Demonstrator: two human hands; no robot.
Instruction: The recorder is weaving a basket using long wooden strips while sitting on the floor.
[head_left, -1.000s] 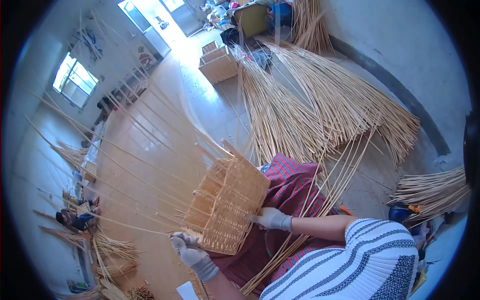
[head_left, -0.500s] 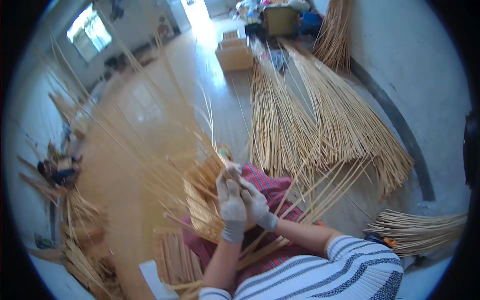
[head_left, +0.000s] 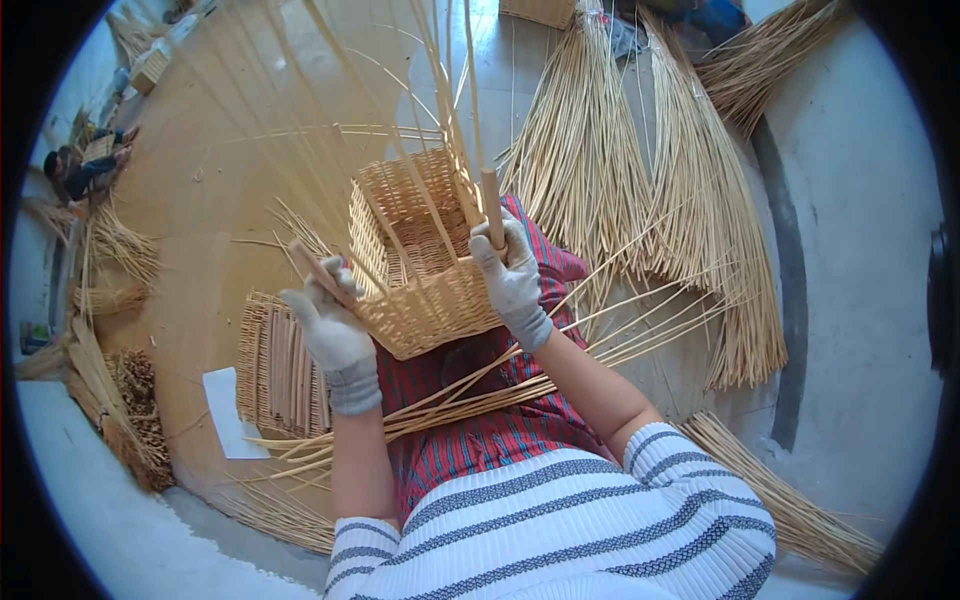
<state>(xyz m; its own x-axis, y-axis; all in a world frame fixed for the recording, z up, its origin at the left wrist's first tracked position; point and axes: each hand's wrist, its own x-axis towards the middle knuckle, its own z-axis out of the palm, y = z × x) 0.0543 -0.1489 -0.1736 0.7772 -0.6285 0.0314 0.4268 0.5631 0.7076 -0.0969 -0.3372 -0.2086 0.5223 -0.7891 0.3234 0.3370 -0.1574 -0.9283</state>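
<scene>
A partly woven wicker basket [head_left: 430, 318], square and hollow, rests tilted over my lap with long thin stakes rising from its walls. My left hand [head_left: 338, 330], in a pale glove, holds its near left corner beside a short thick corner stick [head_left: 318, 270]; the thumb points away from the wall. At the near right corner, my gloved right hand [head_left: 512, 275] wraps around the wall below another thick stick [head_left: 492, 208]. Loose wicker rods [head_left: 490, 402] lie across the red checked cloth [head_left: 455, 445] on my lap, under my forearms.
To the left, several short wooden sticks [head_left: 290, 375] lie on a woven piece beside a white sheet [head_left: 230, 412]. Large rod bundles [head_left: 590, 130] spread over the floor ahead and right. Another bundle [head_left: 790, 500] lies near my right side. A person [head_left: 85, 170] sits far left.
My hands, close together at one corner before, are now apart at two corners of the basket. The basket has turned to show its inside, and the view has tipped downward.
</scene>
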